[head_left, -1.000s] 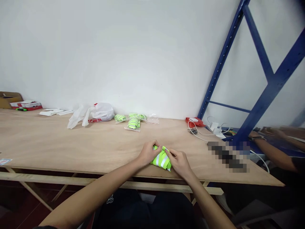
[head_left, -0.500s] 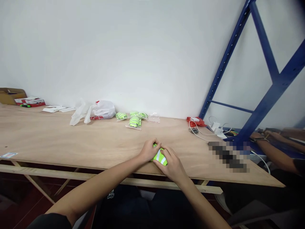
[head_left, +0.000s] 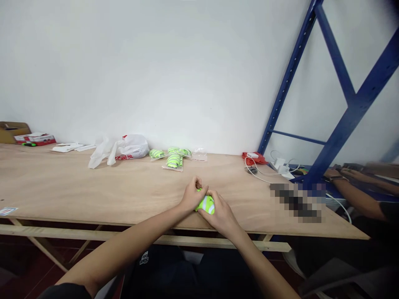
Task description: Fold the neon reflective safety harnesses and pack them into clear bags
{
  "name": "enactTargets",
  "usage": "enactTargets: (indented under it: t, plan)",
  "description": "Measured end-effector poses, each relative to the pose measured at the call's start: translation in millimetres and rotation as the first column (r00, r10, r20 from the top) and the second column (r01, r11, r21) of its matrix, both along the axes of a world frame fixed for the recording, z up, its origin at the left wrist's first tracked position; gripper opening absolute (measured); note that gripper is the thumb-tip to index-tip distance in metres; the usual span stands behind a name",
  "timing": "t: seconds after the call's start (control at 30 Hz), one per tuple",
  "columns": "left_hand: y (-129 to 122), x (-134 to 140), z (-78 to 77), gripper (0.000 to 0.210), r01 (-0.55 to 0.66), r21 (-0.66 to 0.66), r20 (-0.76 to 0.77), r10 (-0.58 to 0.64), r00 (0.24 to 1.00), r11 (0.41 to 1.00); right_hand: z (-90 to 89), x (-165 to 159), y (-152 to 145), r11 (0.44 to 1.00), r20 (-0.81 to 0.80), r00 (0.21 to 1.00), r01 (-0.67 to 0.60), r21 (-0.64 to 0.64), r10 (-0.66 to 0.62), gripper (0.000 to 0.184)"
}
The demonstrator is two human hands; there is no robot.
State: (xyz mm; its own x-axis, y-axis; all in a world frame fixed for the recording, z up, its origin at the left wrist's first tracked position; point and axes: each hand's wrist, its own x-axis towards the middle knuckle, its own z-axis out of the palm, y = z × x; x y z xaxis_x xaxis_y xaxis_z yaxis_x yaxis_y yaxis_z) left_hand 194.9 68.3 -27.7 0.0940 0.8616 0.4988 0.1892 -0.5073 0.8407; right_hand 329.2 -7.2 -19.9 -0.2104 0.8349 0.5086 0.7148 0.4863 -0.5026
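Note:
A neon-green bundle (head_left: 208,204) with pale stripes, apparently rolled or folded cloth, is held just above the near edge of the wooden table. My left hand (head_left: 191,196) grips its left end, thumb laid across the top and fingers curled. From the right, my right hand (head_left: 220,212) wraps round it, with the thumb on the near side and the fingers over the far side. Parts of the bundle are hidden under both hands. Similar striped bundles (head_left: 174,158) in clear plastic bags lie farther back by the wall.
By the wall are a white plastic bag (head_left: 134,146), a flat clear bag (head_left: 199,155), white papers (head_left: 70,147) and a box (head_left: 35,138). A red item (head_left: 254,158) with white cables sits right, near a blue metal frame (head_left: 339,124). Another person's arm (head_left: 355,195) shows beyond it.
The view has shifted slightly. Both hands still hold the bundle; my left fingers have lifted and shifted, with the thumb now lying across the bundle's top.

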Motion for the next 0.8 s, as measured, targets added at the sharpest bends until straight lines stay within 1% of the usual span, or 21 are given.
enactTargets:
  t: [0.13, 0.23, 0.27, 0.33, 0.4, 0.47, 0.53, 0.63, 0.73, 0.8]
  plan:
    - [4.5, 2.7, -6.6, 0.025, 0.055, 0.025, 0.132, -0.058, 0.99, 0.998, -0.9, 0.6, 0.3, 0.998, 0.037, 0.999, -0.005, 0.06, 0.003, 0.036]
    - [12.1, 4.5, -11.6, 0.027, 0.097, -0.003, 0.181, -0.094, 0.979, 0.995, -2.1, 2.1, 0.0, 0.993, 0.068, 0.998, -0.016, 0.121, 0.008, 0.035]
    - [16.0, 4.4, -12.9, 0.025, 0.094, -0.025, 0.164, -0.089, 0.982, 0.995, -2.2, 2.8, -0.3, 0.991, 0.076, 0.997, -0.021, 0.135, 0.011, 0.036]
    - [26.7, 2.7, -14.1, 0.019, 0.058, -0.065, 0.059, -0.054, 0.997, 0.996, -2.3, 5.1, -0.9, 0.988, 0.091, 0.996, -0.035, 0.151, 0.021, 0.04]
    - [41.5, -0.3, -13.5, 0.016, 0.002, -0.071, -0.087, -0.008, 0.996, 0.997, -2.8, 9.3, -1.5, 0.985, 0.114, 0.993, -0.048, 0.163, 0.03, 0.046]
    - [60.1, -3.7, -10.9, 0.015, -0.033, -0.046, -0.206, 0.023, 0.978, 0.998, -4.1, 16.2, -2.0, 0.982, 0.143, 0.989, -0.051, 0.182, 0.025, 0.047]
    - [81.0, -5.7, -7.1, 0.02, -0.048, -0.004, -0.317, 0.044, 0.947, 0.999, -5.6, 26.0, -2.5, 0.98, 0.155, 0.988, -0.033, 0.198, 0.002, 0.045]
    - [114.4, -4.3, -1.6, 0.033, -0.037, 0.047, -0.518, 0.056, 0.854, 0.998, -6.4, 43.5, -3.6, 0.982, 0.139, 0.989, 0.014, 0.188, -0.041, 0.043]
    - [148.8, 1.6, 0.6, 0.039, -0.034, 0.047, -0.683, 0.057, 0.729, 0.998, -5.4, 58.1, -5.8, 0.987, 0.105, 0.991, 0.063, 0.146, -0.078, 0.044]
    - [171.8, 5.5, 0.1, 0.042, -0.068, 0.038, -0.761, 0.073, 0.645, 0.997, -4.8, 63.5, -7.5, 0.99, 0.075, 0.993, 0.083, 0.115, -0.092, 0.044]
